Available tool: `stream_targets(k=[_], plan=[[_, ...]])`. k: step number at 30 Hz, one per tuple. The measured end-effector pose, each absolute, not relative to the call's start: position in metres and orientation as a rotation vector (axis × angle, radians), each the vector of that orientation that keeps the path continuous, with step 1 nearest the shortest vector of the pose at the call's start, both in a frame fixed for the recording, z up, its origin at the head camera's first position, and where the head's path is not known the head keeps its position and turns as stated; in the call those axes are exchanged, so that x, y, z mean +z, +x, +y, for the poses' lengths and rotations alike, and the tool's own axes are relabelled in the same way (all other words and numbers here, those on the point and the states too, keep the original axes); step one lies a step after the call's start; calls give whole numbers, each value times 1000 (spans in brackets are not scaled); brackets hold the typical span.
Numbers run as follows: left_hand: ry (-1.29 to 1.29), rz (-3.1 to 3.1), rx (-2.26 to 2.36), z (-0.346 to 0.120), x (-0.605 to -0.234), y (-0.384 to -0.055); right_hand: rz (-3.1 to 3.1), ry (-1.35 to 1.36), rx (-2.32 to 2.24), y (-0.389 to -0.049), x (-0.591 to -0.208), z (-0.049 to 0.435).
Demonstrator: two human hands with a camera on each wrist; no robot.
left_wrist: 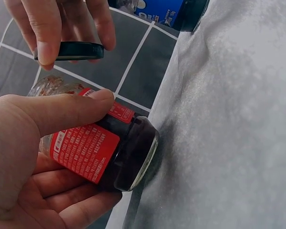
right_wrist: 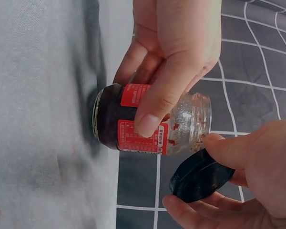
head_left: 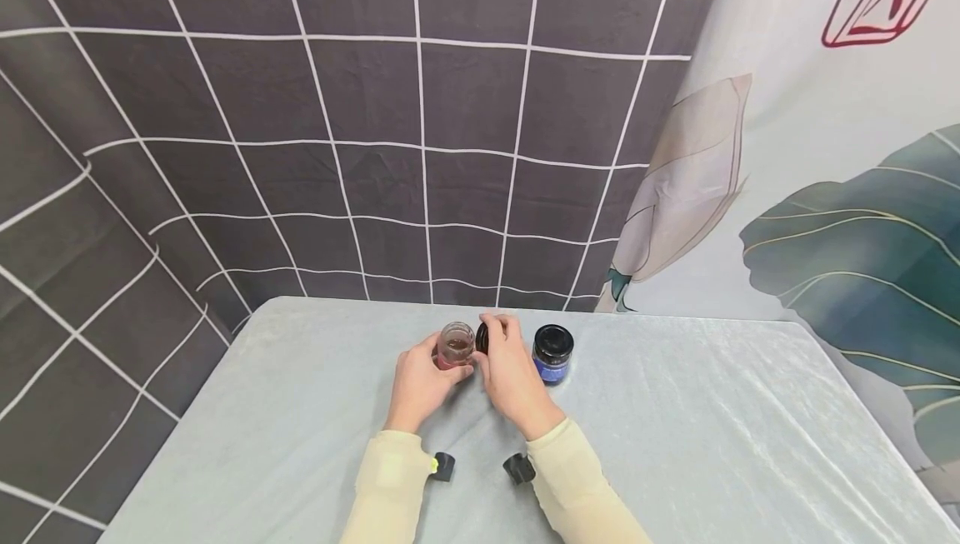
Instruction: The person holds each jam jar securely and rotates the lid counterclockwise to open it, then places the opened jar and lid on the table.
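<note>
My left hand (head_left: pixel 422 379) grips a glass jar (head_left: pixel 456 342) with a red label, thumb across the label and fingers round the far side. Its mouth is uncovered, with reddish bits on the inner glass and dark contents low down, as the right wrist view shows. Between the thumb and fingers of my right hand (head_left: pixel 516 373) is a black lid (right_wrist: pixel 200 176), held tilted beside the jar's mouth. A second jar (head_left: pixel 552 354), with a black lid and a blue label, stands upright on the table just right of my right hand.
A pale grey cloth covers the table (head_left: pixel 262 411). Behind it hangs a dark curtain (head_left: pixel 360 111) with white grid lines, and to the right a white one (head_left: pixel 810 194) with leaf prints. Small black wrist cameras (head_left: pixel 444 466) sit by both sleeves.
</note>
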State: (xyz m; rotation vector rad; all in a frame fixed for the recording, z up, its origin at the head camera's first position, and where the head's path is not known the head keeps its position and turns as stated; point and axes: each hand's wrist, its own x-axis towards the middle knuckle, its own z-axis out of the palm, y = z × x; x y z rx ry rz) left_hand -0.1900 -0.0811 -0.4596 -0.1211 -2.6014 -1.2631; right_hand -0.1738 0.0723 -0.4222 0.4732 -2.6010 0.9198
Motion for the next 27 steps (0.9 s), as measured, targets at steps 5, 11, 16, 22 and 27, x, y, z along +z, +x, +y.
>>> stream_targets(k=[5,11,16,22,27], plan=[[-118,-2608,-1253,-81,-461,-191,-2599,470,919,-174,-424,72],[-132,-2599,-1239,-82,-460,-191,-2608,472,928,-175,-427,72],[-135,-2602,-1247,-82,-459,-192,-2617,446,948,-176,-428,72],[-131,-2611,-1254,-82,-458,-190,-2614,418,967,-176,-430,72],[-113,-2618,-1256,-81,-459,-190,-2601,416,958,-177,-434,73]])
